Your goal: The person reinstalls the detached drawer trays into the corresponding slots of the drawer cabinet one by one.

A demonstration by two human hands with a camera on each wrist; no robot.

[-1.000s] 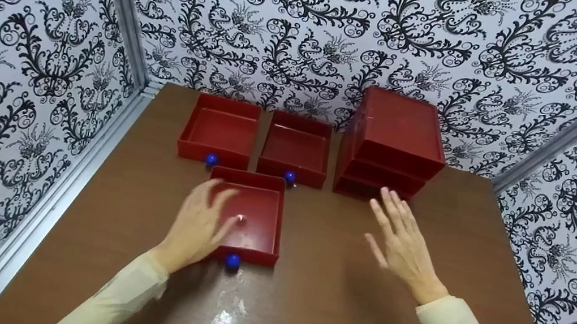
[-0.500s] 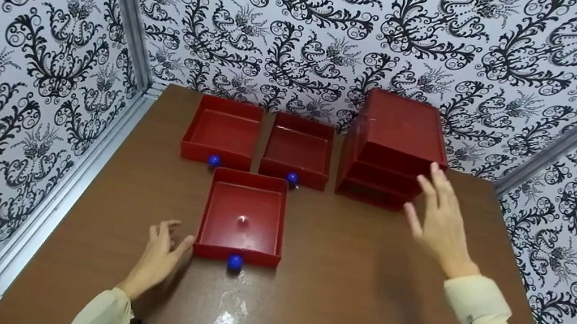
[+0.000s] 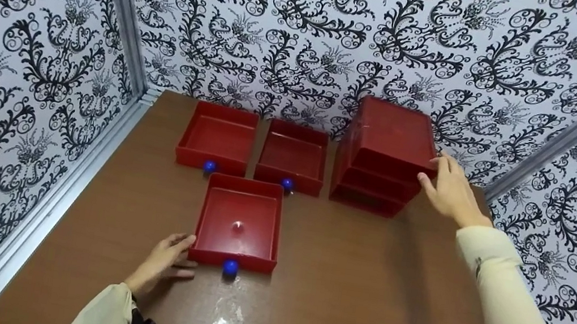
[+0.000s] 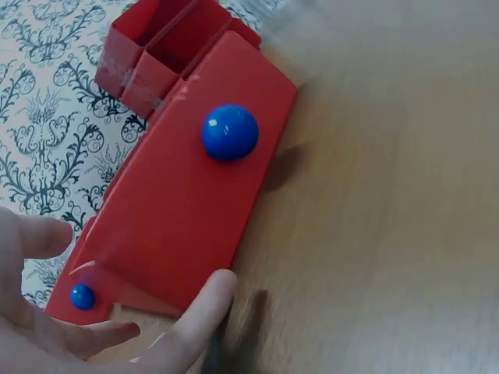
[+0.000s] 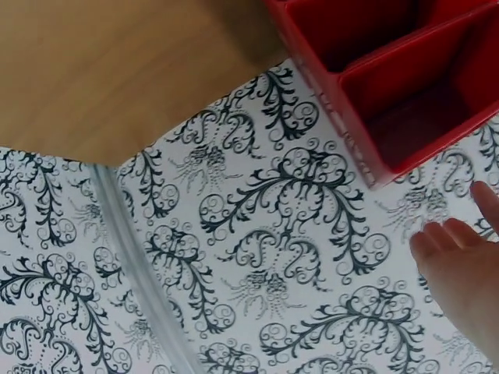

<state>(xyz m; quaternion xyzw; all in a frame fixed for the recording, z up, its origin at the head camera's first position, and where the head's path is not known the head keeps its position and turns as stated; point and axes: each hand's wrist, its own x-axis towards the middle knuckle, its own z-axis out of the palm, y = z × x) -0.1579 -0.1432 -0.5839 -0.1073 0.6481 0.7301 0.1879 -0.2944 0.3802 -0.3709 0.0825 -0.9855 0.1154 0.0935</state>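
A red drawer (image 3: 239,223) with a blue ball knob (image 3: 230,267) lies on the brown table in front. Beside its left front corner is my left hand (image 3: 163,262), thumb and fingers spread. In the left wrist view, a fingertip (image 4: 212,294) reaches the lower edge of the drawer front; whether it touches is unclear. My right hand (image 3: 454,191) is at the right side of a red cabinet (image 3: 398,133) with open compartments, its fingers extended near the upper front corner. The right wrist view shows a small gap between those fingers and the cabinet.
Two more red drawers stand behind, one on the left (image 3: 220,132) and one in the middle (image 3: 294,151), each with a blue knob. Black-and-white patterned walls (image 3: 286,24) with metal posts (image 3: 122,11) enclose the table (image 3: 324,304) at the back and sides.
My left hand has come from above the front drawer down to its left front corner. The right hand has moved right and away from me to the cabinet's right side. The drawers stay put.
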